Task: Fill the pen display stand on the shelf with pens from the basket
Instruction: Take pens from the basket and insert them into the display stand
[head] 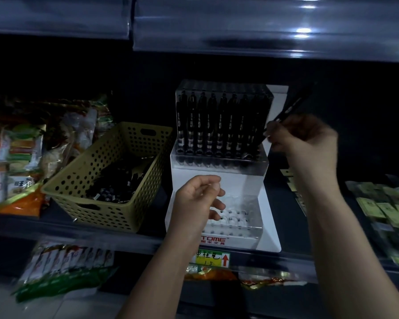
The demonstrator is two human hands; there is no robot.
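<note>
A white two-tier pen display stand (271, 226) sits on the dark shelf. Its upper tier holds a row of several upright black pens (209, 125); the lower tier (237, 217) shows open holes. My right hand (302, 139) pinches a black pen (290, 107), tilted, at the right end of the upper row. My left hand (197, 199) hovers over the lower tier with fingers loosely curled and nothing in it. To the left stands a yellow perforated basket (97, 212) with several black pens (115, 185) inside.
Snack packets (21, 162) crowd the shelf left of the basket. Green packets (387, 210) lie on the right. A yellow price tag (211, 259) hangs on the shelf edge below the stand. More packets (65, 268) fill the lower shelf. An upper shelf overhangs.
</note>
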